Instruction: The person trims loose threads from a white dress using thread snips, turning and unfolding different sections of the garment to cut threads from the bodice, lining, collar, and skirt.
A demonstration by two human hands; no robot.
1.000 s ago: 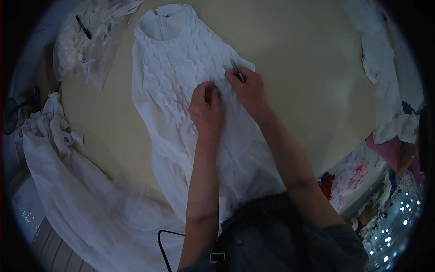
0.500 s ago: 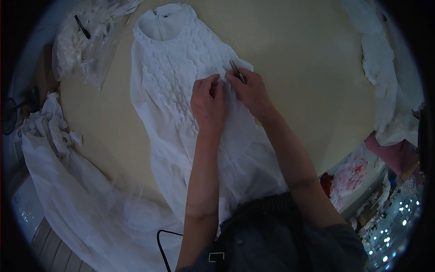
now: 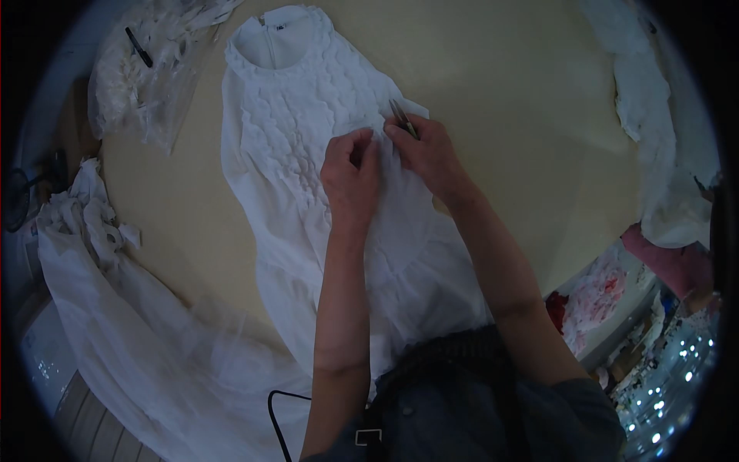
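Observation:
A white dress (image 3: 292,115) with ruffles down its front lies flat, its round neckline pointing away from me. My left hand (image 3: 350,177) is over the chest, thumb and fingers closed in a pinch on the cloth beside the ruffles; the exact spot between the fingertips is hidden. Just to its right, my right hand (image 3: 433,158) is closed around small thread snips (image 3: 402,119), their pointed blades sticking up and away from me. The right fingertips touch or nearly touch the dress near its side edge.
The dress rests on a pale yellow table (image 3: 523,92). A clear plastic bag (image 3: 146,85) with a black pen (image 3: 138,47) on it is at the upper left. White sheer fabric (image 3: 154,331) drapes along the left edge, and more white cloth (image 3: 647,100) hangs at the right.
Both hands stay over the same part of the dress. The left hand has shifted very slightly left, and the snips' blades look a little more spread.

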